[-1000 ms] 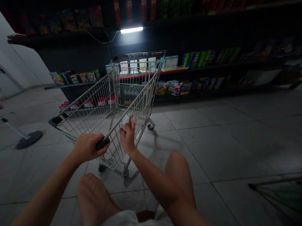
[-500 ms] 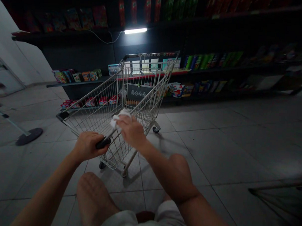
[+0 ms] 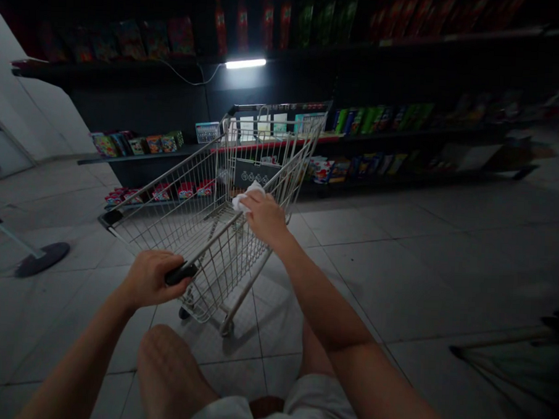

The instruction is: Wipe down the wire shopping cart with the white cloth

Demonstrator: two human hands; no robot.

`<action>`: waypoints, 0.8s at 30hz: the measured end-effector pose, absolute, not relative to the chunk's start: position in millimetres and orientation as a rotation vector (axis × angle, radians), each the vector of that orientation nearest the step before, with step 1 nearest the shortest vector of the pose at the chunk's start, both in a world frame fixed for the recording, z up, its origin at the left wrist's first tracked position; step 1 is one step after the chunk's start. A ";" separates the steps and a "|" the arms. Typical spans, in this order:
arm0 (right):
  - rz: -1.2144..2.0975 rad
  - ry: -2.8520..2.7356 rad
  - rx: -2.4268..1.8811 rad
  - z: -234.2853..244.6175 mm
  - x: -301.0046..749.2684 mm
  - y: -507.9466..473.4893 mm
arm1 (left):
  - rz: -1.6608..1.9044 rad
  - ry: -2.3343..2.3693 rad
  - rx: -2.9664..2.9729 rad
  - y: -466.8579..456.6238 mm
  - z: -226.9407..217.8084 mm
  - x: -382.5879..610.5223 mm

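A metal shopping cart [image 3: 231, 250] stands in front of me, its wire basket bare inside apart from a dark sign panel [image 3: 256, 173] at the far end. My left hand [image 3: 153, 278] is closed around the black corner grip [image 3: 181, 273] at the near end of the cart's side rail. Farther along that same rail, my right hand [image 3: 266, 218] presses a crumpled white cloth [image 3: 250, 197] against the top bar. The fingers wrap over the cloth, so part of it is hidden.
Behind the cart run dark store shelves [image 3: 141, 92] with bottles, books and packets. A lit tube lamp [image 3: 245, 64] hangs there. At left stands a pole on a round base [image 3: 43, 259]; at right, a dark thin-legged frame [image 3: 500, 346] sits on the tiled floor [image 3: 350, 287].
My right hand has slid the cloth along the rail, away from me toward the cart's far end. My left hand keeps its hold on the corner grip. The view has shifted slightly.
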State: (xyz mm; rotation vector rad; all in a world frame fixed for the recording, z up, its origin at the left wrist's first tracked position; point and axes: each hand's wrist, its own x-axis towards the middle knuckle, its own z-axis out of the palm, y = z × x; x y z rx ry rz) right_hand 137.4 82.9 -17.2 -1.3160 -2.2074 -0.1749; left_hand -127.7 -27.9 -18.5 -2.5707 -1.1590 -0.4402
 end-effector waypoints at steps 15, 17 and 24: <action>1.311 -3.320 -0.792 46.5 18.4 92.0 | -0.514 -1.207 -2.517 -44.2 -15.8 -131.5; 1.513 -3.294 -0.971 25.3 3.3 91.5 | -0.509 -1.222 -2.506 -46.0 -15.7 -132.3; 1.663 -3.255 -1.029 46.2 -2.9 90.2 | -0.538 -1.182 -2.522 -54.8 -17.1 -136.8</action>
